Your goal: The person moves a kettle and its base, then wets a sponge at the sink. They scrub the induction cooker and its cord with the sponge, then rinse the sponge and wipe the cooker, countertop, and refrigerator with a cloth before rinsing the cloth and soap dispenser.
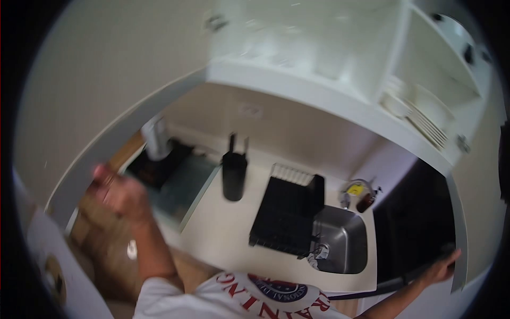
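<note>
Your bare left hand (121,195), blurred, is raised on a bent arm, fingers curled at the lower edge of the pale, grey-edged left cabinet door (111,80), which stands open; I cannot tell whether they grip it. Your white T-shirt (180,307) shows "TRAINING" in red. Your bare right hand (438,270) reaches outward, fingers extended beside the pale, grey-edged right cabinet door (481,212), contact unclear
</note>
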Demonstrator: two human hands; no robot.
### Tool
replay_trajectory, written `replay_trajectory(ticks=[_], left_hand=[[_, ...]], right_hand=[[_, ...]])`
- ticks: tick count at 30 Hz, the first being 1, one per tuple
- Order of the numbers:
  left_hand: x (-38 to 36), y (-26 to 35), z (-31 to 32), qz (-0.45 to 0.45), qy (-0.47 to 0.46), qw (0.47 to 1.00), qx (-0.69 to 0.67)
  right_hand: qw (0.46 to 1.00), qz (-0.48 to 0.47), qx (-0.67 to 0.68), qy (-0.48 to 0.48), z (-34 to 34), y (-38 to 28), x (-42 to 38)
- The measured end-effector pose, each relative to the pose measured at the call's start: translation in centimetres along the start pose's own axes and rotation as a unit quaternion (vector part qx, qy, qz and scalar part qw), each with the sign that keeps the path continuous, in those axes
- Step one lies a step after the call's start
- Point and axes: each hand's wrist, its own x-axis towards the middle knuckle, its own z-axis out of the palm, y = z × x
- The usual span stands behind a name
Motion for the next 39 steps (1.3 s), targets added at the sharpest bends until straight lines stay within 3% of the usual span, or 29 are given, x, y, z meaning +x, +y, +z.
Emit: replay_trajectory(ticks=[1, 2, 3, 4, 5, 6, 7, 8, 10, 11, 12, 13, 14, 15, 16, 18, 20, 21, 22, 23, 25, 26, 27, 28, 31, 33, 35, 37, 39], left_hand=[[-2.6, 1.5, -3.1, -0.271, -0.077, 0.913, -0.294], [-2.8, 2.5, -4.4, -0.264, -0.062, 0.923, -0.273], [-2.0, 3.3, -5.3, -0.358, -0.033, 0.838, -0.410], [-1.6, 3.8, -4.8, -0.412, 0.024, 0.714, -0.566], [-0.9, 4.2, -5.1, -0.406, 0.017, 0.709, -0.577], [-1.2, 4.6, -5.7, -0.370, -0.011, 0.791, -0.486], [-2.3, 4.7, -5.8, -0.226, -0.034, 0.918, -0.324], [-3.4, 4.1, -6.4, 0.013, -0.060, 0.997, -0.045], [-3.1, 4.7, -7.0, 0.020, -0.022, 0.990, -0.140], [-2.8, 4.6, -7.5, 0.014, -0.024, 0.991, -0.129], [-2.4, 4.5, -7.9, -0.038, -0.131, 0.942, -0.308], [-1.8, 4.5, -8.0, -0.088, -0.223, 0.845, -0.477], [-0.9, 4.8, -8.0, -0.132, -0.301, 0.707, -0.626], [0.3, 5.3, -7.7, -0.189, -0.062, 0.675, -0.711], [0.5, 5.3, -7.7, -0.163, -0.038, 0.690, -0.704], [1.3, 5.7, -8.2, -0.137, -0.043, 0.702, -0.698], [0.5, 4.9, -7.7, -0.142, -0.057, 0.677, -0.720], [-0.1, 3.9, -6.9, -0.099, -0.065, 0.650, -0.751], [-0.5, 2.8, -5.1, -0.054, -0.072, 0.622, -0.778], [-2.0, 1.1, -3.0, -0.038, -0.118, 0.640, -0.759], [-7.1, -1.2, 4.0, -0.117, -0.233, 0.575, -0.776], [-10.4, -2.4, 7.5, -0.146, -0.289, 0.604, -0.728], [-14.6, -3.0, 11.2, -0.202, -0.364, 0.612, -0.673], [-17.8, -4.1, 14.6, -0.256, -0.447, 0.578, -0.633], [-26.6, -3.1, 21.3, -0.293, -0.467, 0.603, -0.576], [-30.3, -1.9, 24.0, -0.283, -0.499, 0.616, -0.540], [-31.8, -1.1, 25.2, -0.293, -0.539, 0.578, -0.538], [-32.1, -0.8, 25.3, -0.322, -0.579, 0.517, -0.542], [-33.0, -0.7, 25.5, -0.302, -0.564, 0.528, -0.558]], right_hand=[[0.997, -0.073, 0.032, 0.005, 1.2, 0.0, 4.4], [0.993, -0.105, 0.053, 0.020, 1.4, 0.1, 5.3], [0.993, -0.101, 0.057, 0.008, 1.2, -0.4, 5.4], [0.995, -0.079, 0.064, 0.012, 1.0, -0.5, 4.3], [0.986, -0.144, 0.088, -0.002, 1.2, -0.1, 4.1], [0.984, -0.146, 0.105, -0.012, 2.0, -1.0, 3.4], [0.988, -0.070, 0.139, 0.010, 2.2, -2.5, 1.8], [0.984, 0.004, 0.173, 0.034, 2.7, -3.7, 0.5], [0.906, 0.044, 0.391, -0.155, 3.3, -2.3, -3.5], [0.868, 0.123, 0.423, -0.227, 3.6, -5.5, -7.4], [0.863, 0.146, 0.398, -0.274, 3.7, -9.3, -11.7], [0.850, 0.120, 0.379, -0.344, 3.7, -13.1, -16.4], [0.821, 0.075, 0.357, -0.440, 6.8, -7.6, -21.2], [0.754, -0.023, 0.293, -0.588, 2.8, -16.3, -24.0], [0.678, 0.068, 0.297, -0.669, 1.9, -18.3, -28.0], [0.525, 0.086, 0.349, -0.772, 0.6, -21.3, -34.8], [0.534, 0.080, 0.391, -0.745, 0.1, -23.1, -42.2], [0.538, 0.078, 0.388, -0.744, 1.0, -23.9, -44.8], [0.540, 0.013, 0.351, -0.765, 2.1, -25.3, -47.6], [0.540, -0.043, 0.305, -0.784, 2.6, -25.8, -50.0], [0.534, -0.146, 0.201, -0.808, 4.0, -26.5, -54.9], [0.522, -0.196, 0.150, -0.816, 5.0, -27.1, -57.2], [0.516, -0.139, 0.204, -0.821, 7.0, -28.4, -59.3], [0.497, -0.068, 0.205, -0.840, 9.0, -30.7, -61.0], [0.416, 0.171, 0.266, -0.853, 16.6, -34.8, -69.1], [0.431, 0.262, 0.185, -0.843, 20.2, -39.7, -72.6], [0.377, 0.437, 0.092, -0.812, 23.6, -42.3, -75.8], [0.355, 0.403, 0.104, -0.837, 24.9, -42.7, -77.9], [0.332, 0.362, 0.121, -0.863, 26.1, -42.2, -79.1]])
